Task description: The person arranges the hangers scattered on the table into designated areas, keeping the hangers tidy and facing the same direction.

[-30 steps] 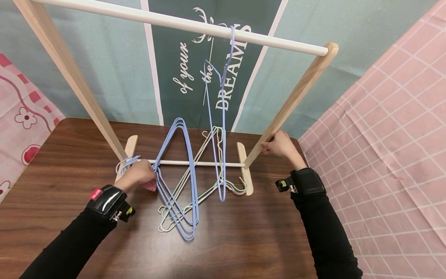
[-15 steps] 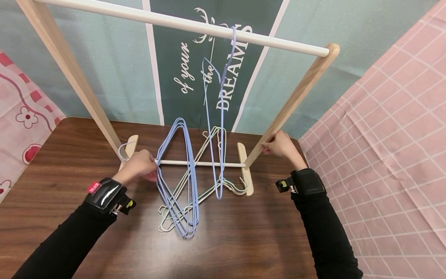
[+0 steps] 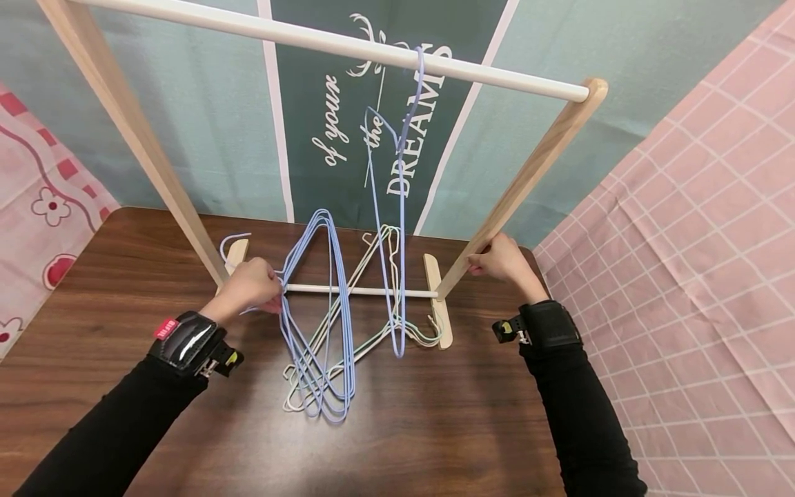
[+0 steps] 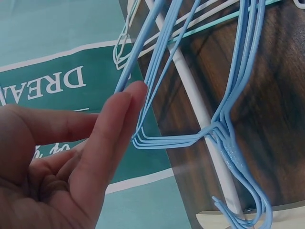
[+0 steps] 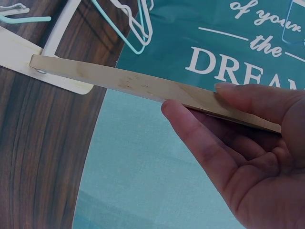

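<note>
My left hand [image 3: 251, 283] pinches one blue wire hanger [image 4: 138, 45] between thumb and fingers, lifted a little apart from the other blue hangers. Its hook [image 3: 226, 250] sticks out past the hand beside the rack's left foot. Below it, the stack of several blue hangers [image 4: 229, 102] leans across the rack's white lower rod [image 4: 190, 83]. On the right, my right hand [image 3: 502, 259] pinches the rack's wooden post [image 5: 128, 81] low down, thumb on one side and fingers on the other. Another blue hanger [image 3: 401, 207] hangs from the white top rod [image 3: 341, 43].
Several cream and mint hangers [image 4: 205, 28] lie crossed on the brown table [image 3: 435, 421], partly under the blue stack. The rack's left post [image 3: 149, 152] rises beside my left hand. A printed cloth [image 3: 323, 131] stands behind, a pink checked one [image 3: 702, 262] at the right.
My left hand has risen slightly, separating one blue hanger from the stack, and its hook has swung up. The hanging hanger sways a little. My right hand stays on the post.
</note>
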The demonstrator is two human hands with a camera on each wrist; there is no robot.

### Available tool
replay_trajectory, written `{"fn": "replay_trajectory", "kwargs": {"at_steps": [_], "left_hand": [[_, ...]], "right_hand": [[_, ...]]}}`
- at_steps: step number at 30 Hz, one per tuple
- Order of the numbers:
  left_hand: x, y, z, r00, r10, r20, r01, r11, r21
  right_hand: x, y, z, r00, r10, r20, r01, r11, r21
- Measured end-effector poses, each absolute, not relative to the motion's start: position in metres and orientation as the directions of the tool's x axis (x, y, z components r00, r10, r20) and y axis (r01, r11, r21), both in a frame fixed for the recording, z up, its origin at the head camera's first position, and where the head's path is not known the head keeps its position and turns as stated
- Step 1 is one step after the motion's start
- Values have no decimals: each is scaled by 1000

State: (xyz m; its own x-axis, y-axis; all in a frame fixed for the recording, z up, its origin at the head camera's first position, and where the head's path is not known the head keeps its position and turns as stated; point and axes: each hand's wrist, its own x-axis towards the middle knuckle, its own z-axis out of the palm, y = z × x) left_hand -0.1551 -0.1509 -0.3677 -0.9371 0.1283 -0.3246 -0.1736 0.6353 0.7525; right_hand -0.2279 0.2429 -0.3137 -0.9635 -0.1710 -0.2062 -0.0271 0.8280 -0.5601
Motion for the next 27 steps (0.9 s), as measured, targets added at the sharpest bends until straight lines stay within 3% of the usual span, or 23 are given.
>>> {"fn": "replay_trajectory", "kwargs": {"at_steps": [12, 27], "left_hand": [[-153, -147, -359, -962, 115, -246, -104, 681, 725], [-151, -145, -360, -951, 124, -282, -157, 594, 789]], "right_hand": [[-227, 244, -313, -967, -172, -190, -38, 829, -559], [-227, 244, -314, -965, -180, -189, -48, 833, -551]]}}
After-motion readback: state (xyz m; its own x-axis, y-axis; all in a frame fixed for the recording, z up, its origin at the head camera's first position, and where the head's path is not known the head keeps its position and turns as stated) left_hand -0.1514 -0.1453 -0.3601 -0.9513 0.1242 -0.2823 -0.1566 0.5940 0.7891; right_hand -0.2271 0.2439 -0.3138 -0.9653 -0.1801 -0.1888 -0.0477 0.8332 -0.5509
